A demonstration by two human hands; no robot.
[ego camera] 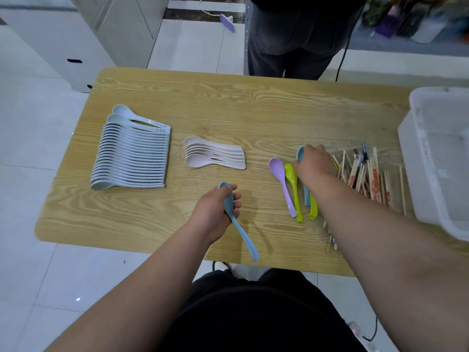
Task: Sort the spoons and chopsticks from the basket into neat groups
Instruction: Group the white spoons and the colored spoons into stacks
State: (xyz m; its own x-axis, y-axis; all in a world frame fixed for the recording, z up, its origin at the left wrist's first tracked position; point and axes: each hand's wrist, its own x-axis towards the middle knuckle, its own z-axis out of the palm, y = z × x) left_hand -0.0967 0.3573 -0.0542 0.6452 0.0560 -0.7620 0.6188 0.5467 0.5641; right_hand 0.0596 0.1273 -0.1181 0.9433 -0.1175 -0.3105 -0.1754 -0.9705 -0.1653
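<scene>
My left hand [215, 212] grips a light blue spoon [243, 237] near the table's front edge, its handle pointing toward me. My right hand [313, 165] rests on a second blue spoon [300, 152] among the coloured spoons; its fingers curl over it, the grip partly hidden. Beside it lie a purple spoon [281, 181] and green spoons [294, 191]. A long row of white spoons [132, 156] sits at the left, a small stack of pale pink spoons [215, 153] in the middle. Loose chopsticks [368, 176] are piled at the right.
The white plastic basket [436, 158] stands at the table's right edge. A person in dark trousers [294, 41] stands behind the far edge of the wooden table [228, 102]. White cabinets stand at the back left.
</scene>
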